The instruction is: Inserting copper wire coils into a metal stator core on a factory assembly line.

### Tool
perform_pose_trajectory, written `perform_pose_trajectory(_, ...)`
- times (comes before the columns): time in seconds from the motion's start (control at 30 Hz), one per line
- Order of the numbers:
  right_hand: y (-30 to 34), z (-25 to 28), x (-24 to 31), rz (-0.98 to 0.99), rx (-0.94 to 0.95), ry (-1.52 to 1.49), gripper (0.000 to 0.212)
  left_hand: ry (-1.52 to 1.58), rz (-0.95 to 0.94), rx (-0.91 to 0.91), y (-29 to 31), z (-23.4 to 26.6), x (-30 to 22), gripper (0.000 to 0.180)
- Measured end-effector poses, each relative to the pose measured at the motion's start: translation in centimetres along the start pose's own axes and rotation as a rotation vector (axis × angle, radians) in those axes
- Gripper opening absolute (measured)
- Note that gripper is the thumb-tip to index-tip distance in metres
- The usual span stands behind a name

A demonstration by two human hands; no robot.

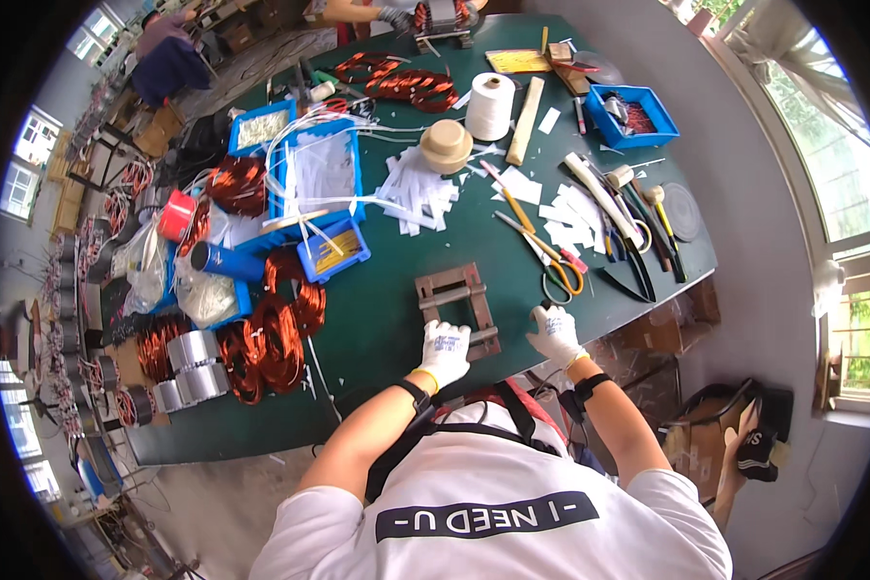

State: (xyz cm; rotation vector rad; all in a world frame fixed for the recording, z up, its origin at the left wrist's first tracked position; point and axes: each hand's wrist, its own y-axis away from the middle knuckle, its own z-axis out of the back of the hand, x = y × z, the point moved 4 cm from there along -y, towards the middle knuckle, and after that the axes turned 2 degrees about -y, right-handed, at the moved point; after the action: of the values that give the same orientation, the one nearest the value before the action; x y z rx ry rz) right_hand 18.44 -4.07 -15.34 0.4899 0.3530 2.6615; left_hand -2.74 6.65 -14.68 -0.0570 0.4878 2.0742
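A brown metal frame (481,311) with crossbars lies on the green table in front of me. My left hand (445,350), in a white glove, is closed over the frame's near left corner, with its fingertips partly hidden. To the right of the frame, apart from it, my gloved right hand (557,334) is by the table's near edge. Its fingers are loosely bent, the thumb stands away from them, and nothing shows in the hand. Yellow-handled scissors (568,275) lie just beyond my right hand.
Copper wire coils (278,338) and metal cylinders (195,364) crowd the left side, near a blue bin (350,253). White paper strips (418,198), a thread spool (490,106), a mallet (665,227) and a blue tray (632,118) lie farther off. Across the table, another person's gloved hands hold a wound core (441,17).
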Motion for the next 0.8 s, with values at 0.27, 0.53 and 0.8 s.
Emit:
perform_pose_trajectory(0.27, -3.5, 0.4, 0.0, 0.193, 0.133, 0.007, 0.050, 0.297, -0.005, 0.010, -0.5, 1.1, 2.4, 0.062)
perform_pose_trajectory(0.53, -6.9, 2.8, 0.6, 0.248, 0.221, 0.231, 0.053, 0.415, 0.573, -0.221, 8.8, -4.1, 9.7, 0.113)
perform_pose_trajectory(0.8, -8.4, 3.1, 1.4, 0.250, 0.343, 0.373, 0.062, 0.201, 0.790, 0.383, 10.4, -3.6, 8.6, 0.146)
